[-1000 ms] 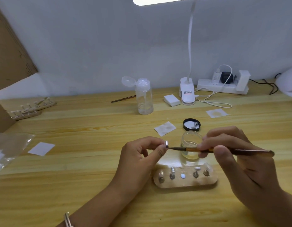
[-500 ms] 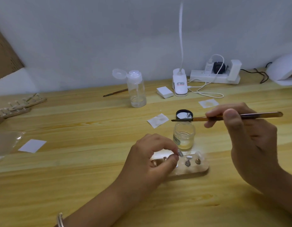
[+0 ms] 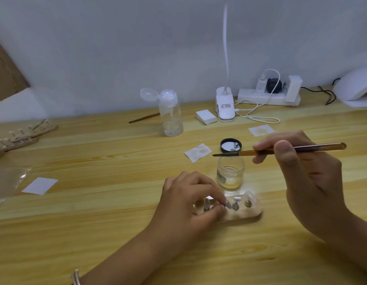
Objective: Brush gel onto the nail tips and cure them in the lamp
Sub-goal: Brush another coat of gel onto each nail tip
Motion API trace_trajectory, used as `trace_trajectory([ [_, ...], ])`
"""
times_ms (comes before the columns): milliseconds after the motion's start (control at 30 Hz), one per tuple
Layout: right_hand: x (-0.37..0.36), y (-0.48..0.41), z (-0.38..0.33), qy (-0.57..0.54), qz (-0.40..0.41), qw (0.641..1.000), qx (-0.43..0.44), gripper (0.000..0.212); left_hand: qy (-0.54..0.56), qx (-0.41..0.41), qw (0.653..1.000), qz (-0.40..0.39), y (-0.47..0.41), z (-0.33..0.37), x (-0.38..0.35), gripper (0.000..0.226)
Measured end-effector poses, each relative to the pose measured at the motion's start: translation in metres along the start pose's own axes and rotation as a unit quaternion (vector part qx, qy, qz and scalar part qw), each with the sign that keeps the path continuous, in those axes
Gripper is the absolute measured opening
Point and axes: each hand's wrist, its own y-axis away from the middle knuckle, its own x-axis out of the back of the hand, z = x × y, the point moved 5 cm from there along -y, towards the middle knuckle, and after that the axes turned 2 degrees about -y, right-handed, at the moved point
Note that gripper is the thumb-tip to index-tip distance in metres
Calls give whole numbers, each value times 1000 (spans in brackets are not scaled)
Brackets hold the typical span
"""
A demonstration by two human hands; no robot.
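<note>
We see the left hand (image 3: 191, 204) has come down to the clear holder (image 3: 246, 213), pinching a nail tip (image 3: 228, 203) right at it. The right hand (image 3: 302, 173) still pinches the brush (image 3: 230, 154), held up away from the tip. The little jar (image 3: 230, 167) behind the holder has clear gel (image 3: 230, 181) at the bottom. Its black lid (image 3: 223, 150) lies beyond. The white lamp (image 3: 357, 87) sits far right on the table (image 3: 96, 223).

Left hand (image 3: 186, 204): forearm bare, with a thin silver-toned metal bangle (image 3: 75, 277) worn at the wrist. Right hand (image 3: 310, 177): forearm bare as far as visible. Its thumbnail (image 3: 284, 148) is trimmed short and plain.
</note>
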Motion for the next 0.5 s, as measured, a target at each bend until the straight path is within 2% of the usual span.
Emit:
trace_trajectory([
  [267,-1,0,1,-4,-3,1000,2,25,13,-2,1000,-15,-1,0,-1,13],
  [500,0,-1,1,-4,0,1000,-4,26,-11,14,1000,-8,-1,-3,0,8],
])
